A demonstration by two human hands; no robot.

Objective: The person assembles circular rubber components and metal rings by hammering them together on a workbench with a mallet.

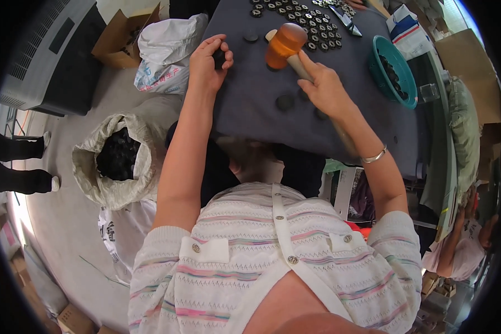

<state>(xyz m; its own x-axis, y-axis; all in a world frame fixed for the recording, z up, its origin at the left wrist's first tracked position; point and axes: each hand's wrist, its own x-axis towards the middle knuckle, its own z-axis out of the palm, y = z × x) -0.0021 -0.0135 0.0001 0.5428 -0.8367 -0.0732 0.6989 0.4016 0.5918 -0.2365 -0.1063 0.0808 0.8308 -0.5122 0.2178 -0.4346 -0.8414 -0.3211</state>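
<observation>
My right hand point(327, 86) is wrapped around the pale wooden handle of a mallet point(286, 43) with a translucent amber head. Its head is low over the dark cloth-covered table point(239, 106), and a dark round edge shows beneath it. To the left, my left hand point(206, 64) is closed on a black disc point(219, 58), held at the table's left edge. Other black discs lie on the cloth: one point(285, 102) below the mallet head, one point(251, 37) towards the far left, and another point(321, 114) partly hidden by my right forearm.
Several dark discs with shiny metallic rings point(313, 38) spread over the far table, beside a pointed metal tool point(348, 22). A teal basket point(377, 55) of black pieces stands at right. An open woven sack point(86, 172) of black pieces, white bags point(170, 42) and a cardboard box point(110, 42) are left.
</observation>
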